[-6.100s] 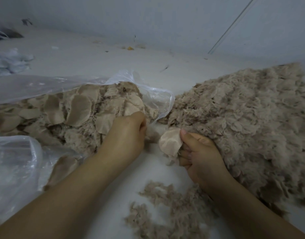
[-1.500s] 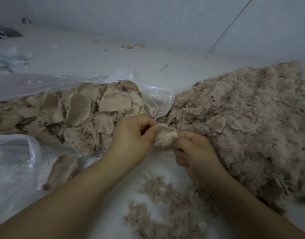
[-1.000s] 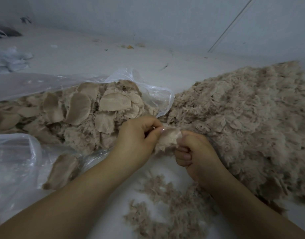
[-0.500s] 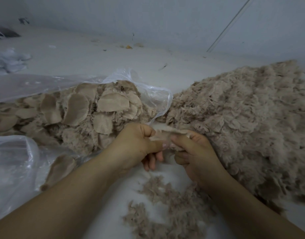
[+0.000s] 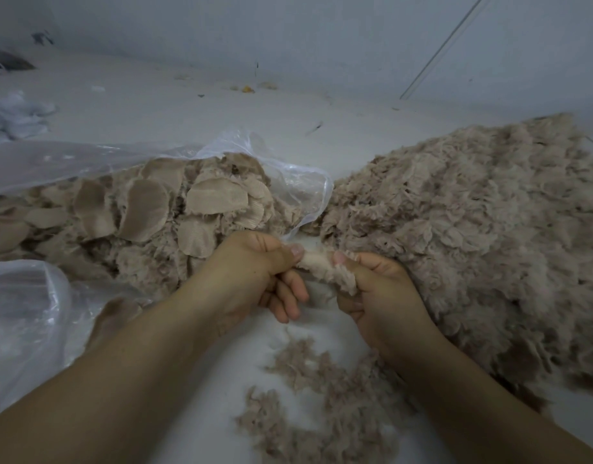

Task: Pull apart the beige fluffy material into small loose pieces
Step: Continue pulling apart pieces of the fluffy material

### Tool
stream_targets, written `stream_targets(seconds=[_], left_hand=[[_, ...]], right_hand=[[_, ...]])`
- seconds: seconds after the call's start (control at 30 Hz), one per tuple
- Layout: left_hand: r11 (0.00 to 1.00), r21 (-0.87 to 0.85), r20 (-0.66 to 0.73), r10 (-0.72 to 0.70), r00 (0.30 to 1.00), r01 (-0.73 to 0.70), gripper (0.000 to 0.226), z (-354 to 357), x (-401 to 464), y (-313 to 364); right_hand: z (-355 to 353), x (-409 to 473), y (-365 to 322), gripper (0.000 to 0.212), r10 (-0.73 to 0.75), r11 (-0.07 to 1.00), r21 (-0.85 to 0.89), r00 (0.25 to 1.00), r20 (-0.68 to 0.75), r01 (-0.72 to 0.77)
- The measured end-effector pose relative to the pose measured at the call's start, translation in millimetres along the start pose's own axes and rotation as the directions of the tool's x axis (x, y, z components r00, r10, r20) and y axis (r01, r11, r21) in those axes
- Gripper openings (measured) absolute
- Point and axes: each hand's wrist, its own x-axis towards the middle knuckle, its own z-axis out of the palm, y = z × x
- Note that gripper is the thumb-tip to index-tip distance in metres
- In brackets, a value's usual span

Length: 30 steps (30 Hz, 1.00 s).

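The left hand (image 5: 255,272) and the right hand (image 5: 379,296) each pinch one end of a small beige tuft (image 5: 325,267), held between them above the white surface (image 5: 221,380). The plastic bag (image 5: 288,169) of flat beige pads (image 5: 144,209) lies just to the left, the big loose pile (image 5: 472,229) to the right. If the pull is too weak, the tuft may stay one clump; probably some fibres could also fall among the scraps (image 5: 322,396) below.

1. We lose the fluffy heap (image 5: 472,236) past the right edge.
2. The plastic bag (image 5: 27,162) runs off the left edge.
3. Small specks (image 5: 246,89) by the wall are too tiny to identify.
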Motion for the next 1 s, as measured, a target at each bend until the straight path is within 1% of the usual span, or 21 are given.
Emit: stream_targets(seconds=[0.2,0.3,0.33,0.37,0.4,0.43,0.47,0.5,0.53,0.57,0.63,0.7,0.73,0.8,0.83,0.9,0.97,1.0], left_hand=[[0.997,-0.006,-0.111,0.072,0.991,-0.074,0.028,1,1,-3],[0.990,0.039,-0.200,0.138,0.970,-0.133,0.033,-7,3,-1],[0.987,0.078,-0.177,0.150,0.973,-0.138,0.032,-11,2,0],[0.983,0.134,-0.092,0.137,0.986,-0.124,0.030,-14,0,1],[0.973,0.208,0.051,0.088,0.995,-0.097,0.025,-15,-3,2],[0.952,0.298,0.207,0.006,0.978,-0.069,0.017,-14,-6,3],[0.917,0.393,0.321,-0.074,0.944,-0.062,0.007,-12,-9,3],[0.884,0.462,0.374,-0.122,0.920,-0.070,0.001,-10,-11,2],[0.865,0.494,0.378,-0.126,0.917,-0.085,0.008,-7,-12,1],[0.862,0.500,0.349,-0.107,0.931,-0.088,0.021,-6,-11,1],[0.871,0.486,0.227,-0.043,0.973,-0.075,0.047,-2,-10,1],[0.888,0.456,0.104,0.011,0.994,-0.058,0.056,4,-7,-2],[0.909,0.412,0.063,0.036,0.997,-0.059,0.057,7,-6,-4],[0.953,0.291,-0.007,0.091,0.996,-0.086,0.046,12,-4,-8],[0.967,0.227,-0.033,0.123,0.992,-0.112,0.038,13,-3,-9],[0.982,0.092,-0.077,0.171,0.982,-0.164,0.029,13,-1,-10],[0.978,0.000,-0.135,0.207,0.969,-0.209,0.028,12,1,-12],[0.973,-0.023,-0.176,0.222,0.959,-0.229,0.030,11,3,-13]], right_hand=[[-2,1,5,0.025,-0.028,0.999,-0.020,1.000,0.003,0.028],[-4,2,5,0.037,-0.015,0.999,0.047,1.000,-0.020,0.016],[-4,2,5,0.042,-0.011,0.998,0.061,1.000,-0.028,0.012],[-4,2,5,0.046,-0.014,0.998,0.056,0.999,-0.033,0.016],[-4,1,6,0.048,-0.022,0.999,0.043,0.999,-0.034,0.023],[-4,0,6,0.048,-0.031,0.999,0.026,0.999,-0.034,0.031],[-5,-1,7,0.044,-0.036,0.999,0.008,0.999,-0.030,0.036],[-5,-1,8,0.042,-0.041,0.999,-0.012,0.999,-0.024,0.041],[-5,-2,7,0.040,-0.044,0.998,-0.034,0.999,-0.020,0.043],[-4,-2,7,0.039,-0.047,0.998,-0.045,0.999,-0.008,0.047],[-3,-3,6,0.041,-0.054,0.998,-0.029,0.998,0.025,0.055],[-3,-4,6,0.041,-0.075,0.995,-0.058,0.996,0.050,0.078],[-2,-4,6,0.045,-0.082,0.993,-0.081,0.995,0.057,0.087],[-2,-4,6,0.052,-0.081,0.994,-0.071,0.995,0.065,0.086],[-2,-4,5,0.051,-0.073,0.996,-0.049,0.995,0.066,0.076],[-3,-3,5,0.040,-0.060,0.998,-0.031,0.995,0.081,0.062],[-3,-3,4,0.028,-0.062,0.997,-0.045,0.995,0.084,0.066],[-3,-3,3,0.028,-0.062,0.997,-0.041,0.995,0.076,0.065]])
